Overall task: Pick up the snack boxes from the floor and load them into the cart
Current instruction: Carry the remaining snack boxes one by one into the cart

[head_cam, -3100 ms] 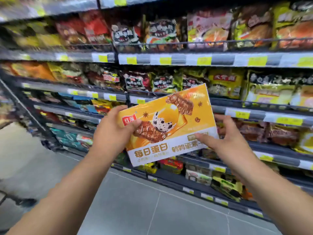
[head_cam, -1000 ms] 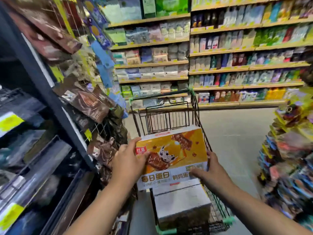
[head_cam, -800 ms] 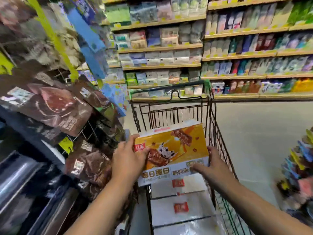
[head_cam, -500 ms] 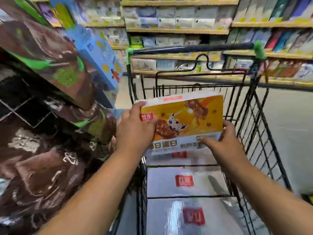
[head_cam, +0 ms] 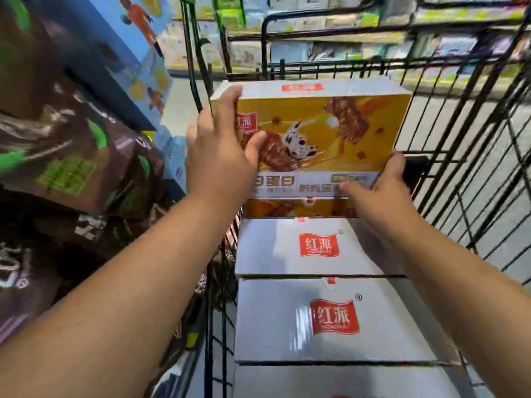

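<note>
Since half a second ago the orange snack box [head_cam: 321, 130] has come forward and lower, and it now hangs inside the far end of the cart [head_cam: 459, 133], close to the far wire wall. Both hands carry it. The left hand [head_cam: 221, 156] grips the upper left corner, with its fingers curled over the top edge and its thumb pressed on the printed face. The right hand [head_cam: 373, 191] holds the lower right corner, with its thumb on the face and its fingers hidden behind. The box stands nearly upright between them, with its picture side towards the camera. Directly under it shows the edge of another orange box [head_cam: 296, 208], and I cannot tell whether the two touch. Nearer the camera two white-topped boxes [head_cam: 316, 254] lie flat, one behind the other, filling the basket's width. By my reading the step in hand is the placing of this box. The next move calls for lowering it squarely onto the stack, keeping it clear of the side wires, and then freeing the fingers trapped beneath. Dark snack packets [head_cam: 71, 145] crowd the shelf at the left.
</note>
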Available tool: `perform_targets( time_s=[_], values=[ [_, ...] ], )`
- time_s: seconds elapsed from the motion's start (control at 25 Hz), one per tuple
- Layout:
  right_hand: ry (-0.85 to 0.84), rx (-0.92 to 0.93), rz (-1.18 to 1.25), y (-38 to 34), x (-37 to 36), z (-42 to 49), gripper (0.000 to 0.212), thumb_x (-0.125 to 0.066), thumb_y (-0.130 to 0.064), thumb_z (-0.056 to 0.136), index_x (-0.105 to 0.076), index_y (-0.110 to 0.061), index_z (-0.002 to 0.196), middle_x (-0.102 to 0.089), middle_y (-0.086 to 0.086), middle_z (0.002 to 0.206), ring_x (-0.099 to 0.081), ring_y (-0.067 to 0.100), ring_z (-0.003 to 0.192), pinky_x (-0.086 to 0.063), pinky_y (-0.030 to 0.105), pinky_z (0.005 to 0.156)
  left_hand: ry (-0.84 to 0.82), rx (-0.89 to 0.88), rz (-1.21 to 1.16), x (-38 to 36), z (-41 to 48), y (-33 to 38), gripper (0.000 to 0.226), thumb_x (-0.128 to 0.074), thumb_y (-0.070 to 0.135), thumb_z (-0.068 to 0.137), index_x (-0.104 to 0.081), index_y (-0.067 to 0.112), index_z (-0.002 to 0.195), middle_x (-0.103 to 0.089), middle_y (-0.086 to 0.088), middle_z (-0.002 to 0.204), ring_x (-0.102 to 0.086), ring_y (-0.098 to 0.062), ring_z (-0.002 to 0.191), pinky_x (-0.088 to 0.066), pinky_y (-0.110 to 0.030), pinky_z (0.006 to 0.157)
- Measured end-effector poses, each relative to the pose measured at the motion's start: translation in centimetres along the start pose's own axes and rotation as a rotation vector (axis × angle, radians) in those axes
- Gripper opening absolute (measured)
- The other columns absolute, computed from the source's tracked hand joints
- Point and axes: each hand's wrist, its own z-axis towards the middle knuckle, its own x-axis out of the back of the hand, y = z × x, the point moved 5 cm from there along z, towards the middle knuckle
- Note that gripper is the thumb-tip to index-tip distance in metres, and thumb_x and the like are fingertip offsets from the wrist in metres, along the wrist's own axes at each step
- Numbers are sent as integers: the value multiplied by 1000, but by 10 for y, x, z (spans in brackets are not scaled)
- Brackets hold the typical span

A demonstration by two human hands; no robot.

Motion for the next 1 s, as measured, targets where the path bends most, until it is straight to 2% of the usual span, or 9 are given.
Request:
perform_targets(
  time_s=[0.2, 0.28, 0.36, 0.44, 0.56, 0.64, 0.76, 0.88, 1.0],
  values=[
    [-7, -19, 3, -15, 8, 1, 80, -72, -38, 75, -26, -31, 139, -54, 1, 132, -53, 28, 120, -47, 51, 99, -83, 25, 74, 9, 5, 0, 68, -67, 46, 84, -34, 31, 142, -37, -11, 140, -41, -33, 127, -38, -48, 106],
    [-19, -25, 5, -24, 15, -8, 89, -74, -40, 73, -21, -33, 144, -50, 4, 138, -53, 29, 122, -47, 51, 99, -101, 20, 142, 17, 6, 7, 71, -69, 50, 81, -36, 29, 141, -31, -11, 145, -35, -32, 134, -36, -47, 110],
    [-11, -11, -38, -43, 29, -25, 101, -75, -41, 75, -9, -31, 150, -35, 9, 151, -43, 32, 132, -40, 51, 107, -143, 18, 197, 31, 9, 19, 76, -69, 53, 80, -36, 27, 143, -27, -11, 150, -28, -32, 139, -30, -45, 111],
    [22, 36, -91, -70, 51, -49, 101, -74, -35, 81, -5, -27, 153, -22, 10, 157, -32, 31, 139, -33, 44, 110, -168, -32, 239, 54, 12, 38, 73, -66, 57, 81, -38, 27, 141, -33, -10, 147, -31, -31, 136, -31, -43, 109],
    [37, 100, -127, -116, 87, -106, 97, -74, -34, 82, -8, -28, 153, -19, 10, 157, -27, 29, 141, -28, 36, 110, -203, -178, 271, 96, 8, 78, 63, -61, 59, 83, -46, 26, 135, -48, -7, 133, -42, -29, 125, -35, -42, 103],
    [40, 160, -171, -142, 109, -144, 95, -74, -37, 81, -12, -26, 152, -23, 10, 156, -28, 26, 141, -27, 32, 110, -236, -231, 217, 125, -2, 106, 61, -60, 59, 84, -46, 26, 135, -52, -5, 130, -45, -28, 122, -37, -41, 101],
    [164, 202, -162, -176, 171, -232, 89, -75, -37, 79, -22, -26, 150, -32, 10, 151, -40, 25, 134, -32, 29, 107, -260, -377, 25, 196, -32, 171, 60, -65, 52, 84, -48, 25, 134, -54, -5, 130, -48, -27, 122, -37, -37, 101],
    [298, 209, -162, -196, 243, -346, 86, -75, -41, 78, -26, -31, 147, -35, 4, 147, -45, 20, 129, -37, 29, 105, -333, -531, -144, 273, -84, 236, 58, -66, 48, 84, -48, 28, 135, -53, 0, 132, -47, -24, 125, -37, -36, 101],
    [425, 208, -225, -212, 314, -467, 86, -75, -45, 76, -26, -35, 146, -38, -2, 142, -45, 14, 126, -36, 23, 102, -410, -680, -273, 339, -140, 310, 59, -64, 54, 83, -43, 37, 136, -50, 8, 136, -45, -16, 126, -38, -34, 102]
  ],
)
